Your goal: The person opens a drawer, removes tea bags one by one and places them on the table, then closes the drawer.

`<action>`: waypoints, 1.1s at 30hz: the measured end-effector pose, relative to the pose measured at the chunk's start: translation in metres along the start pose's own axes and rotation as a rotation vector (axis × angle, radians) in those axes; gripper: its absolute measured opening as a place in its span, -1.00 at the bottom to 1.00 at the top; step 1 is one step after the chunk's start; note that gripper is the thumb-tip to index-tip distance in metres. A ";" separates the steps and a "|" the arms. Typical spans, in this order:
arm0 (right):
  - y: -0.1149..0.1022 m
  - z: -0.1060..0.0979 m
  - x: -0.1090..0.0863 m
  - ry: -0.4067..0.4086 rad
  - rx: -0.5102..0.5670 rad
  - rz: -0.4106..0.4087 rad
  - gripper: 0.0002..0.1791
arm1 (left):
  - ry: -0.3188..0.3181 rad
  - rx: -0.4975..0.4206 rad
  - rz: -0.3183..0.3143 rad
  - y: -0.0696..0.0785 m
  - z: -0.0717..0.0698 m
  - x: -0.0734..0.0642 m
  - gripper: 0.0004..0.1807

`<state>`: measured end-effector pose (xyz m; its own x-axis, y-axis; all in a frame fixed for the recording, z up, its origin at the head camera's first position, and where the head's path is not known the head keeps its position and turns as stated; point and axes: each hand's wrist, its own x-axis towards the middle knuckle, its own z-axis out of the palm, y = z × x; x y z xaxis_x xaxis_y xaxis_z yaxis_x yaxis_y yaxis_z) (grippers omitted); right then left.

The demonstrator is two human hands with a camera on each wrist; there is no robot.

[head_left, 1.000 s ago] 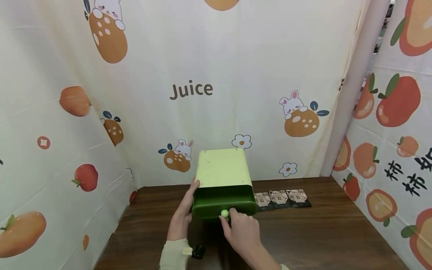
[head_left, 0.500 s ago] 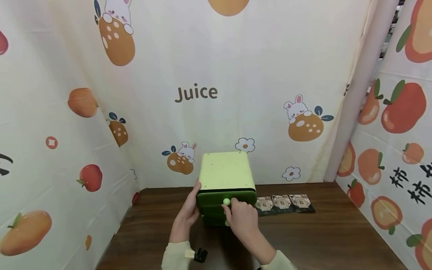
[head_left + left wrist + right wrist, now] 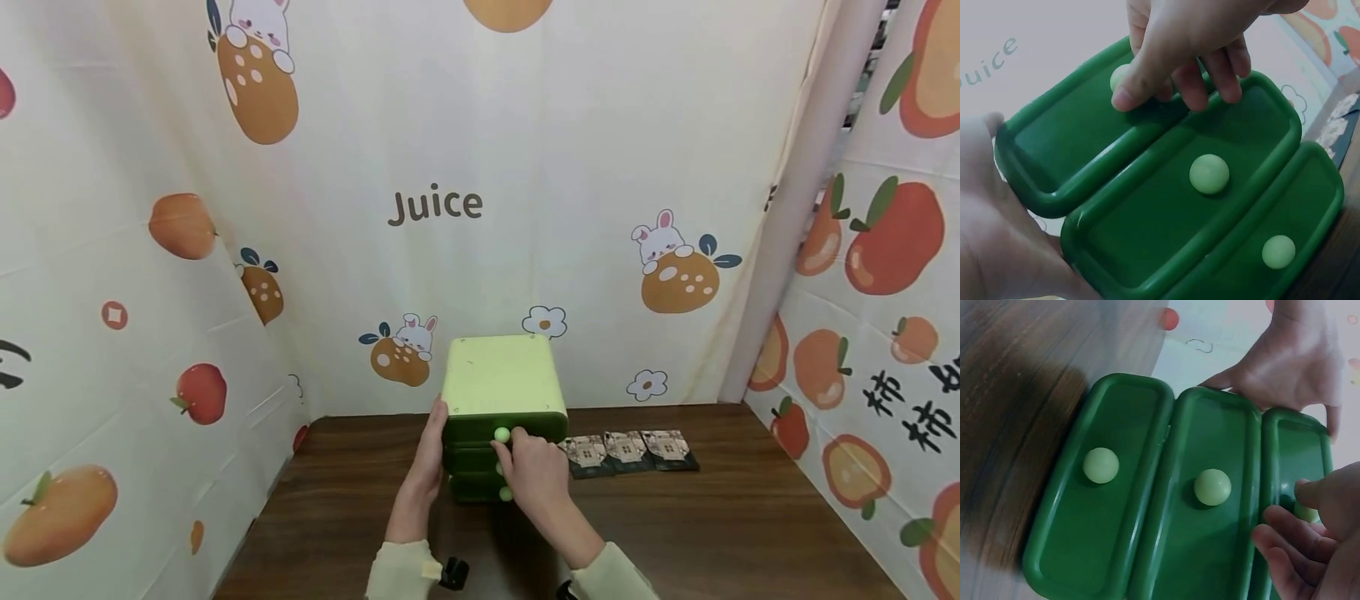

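Note:
A small drawer cabinet with a pale yellow-green top stands on the table. It has three dark green drawers, each with a round light green knob. All three drawers are in, their fronts stacked nearly flush. My right hand pinches the top drawer's knob between thumb and curled fingers. Its thumb lies over the knob in the left wrist view. My left hand rests along the cabinet's left side, fingers extended. The middle knob and bottom knob are untouched.
Three flat, square patterned packets lie in a row right of the cabinet on the brown wooden table. A fruit-printed curtain hangs behind, and similar sheets flank both sides.
The top drawer, pulled out a second ago, has slid back into the cabinet with my right hand on its knob. My left hand stays at the left side. The head view has shifted slightly.

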<state>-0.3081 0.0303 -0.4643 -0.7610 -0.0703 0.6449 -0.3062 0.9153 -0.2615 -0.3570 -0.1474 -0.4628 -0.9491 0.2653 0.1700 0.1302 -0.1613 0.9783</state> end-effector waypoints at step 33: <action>0.001 0.022 -0.025 -0.219 -0.011 0.188 -0.35 | -0.104 0.025 -0.044 -0.004 -0.011 0.003 -0.37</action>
<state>-0.3018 0.0238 -0.4968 -0.9096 0.0182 0.4152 -0.1428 0.9245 -0.3534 -0.3629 -0.1563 -0.4672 -0.9193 0.3691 0.1366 0.0969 -0.1240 0.9875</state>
